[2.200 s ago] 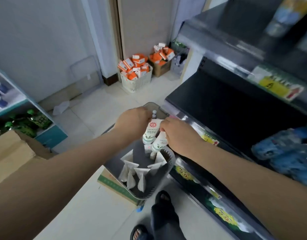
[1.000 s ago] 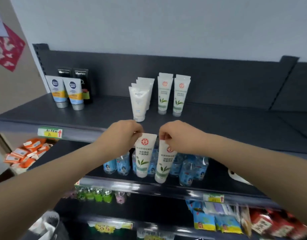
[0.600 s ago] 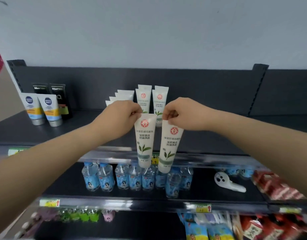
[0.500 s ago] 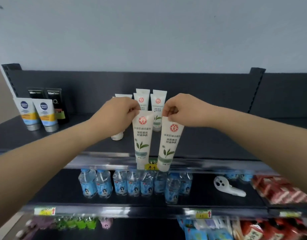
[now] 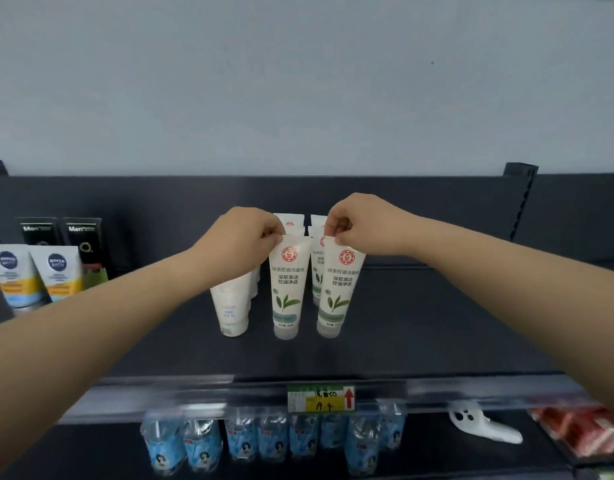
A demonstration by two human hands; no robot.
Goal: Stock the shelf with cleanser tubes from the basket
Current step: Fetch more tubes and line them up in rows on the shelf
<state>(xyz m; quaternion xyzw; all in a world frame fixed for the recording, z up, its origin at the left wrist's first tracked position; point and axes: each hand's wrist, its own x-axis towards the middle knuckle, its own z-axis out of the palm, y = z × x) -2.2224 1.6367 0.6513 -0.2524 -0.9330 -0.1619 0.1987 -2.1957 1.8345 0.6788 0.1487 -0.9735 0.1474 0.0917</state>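
Left cleanser tube hangs cap-down over the dark top shelf, its flat crimped end pinched between the thumb and curled fingers of the left hand. Just beside it at three o'clock, the right cleanser tube hangs the same way, pinched at its crimp by the right hand. Whether the caps touch the shelf cannot be told. Directly behind, at twelve o'clock, matching green-leaf tubes stand in two files, partly hidden by the held pair and the hands. Close by at nine o'clock stands a plain white tube with more behind it. Well apart, farther toward nine o'clock, are blue-and-yellow tubes and black tubes. At six o'clock a price label sits on the shelf edge. Below it stand small water bottles, with a white plastic object and red packets toward four o'clock.
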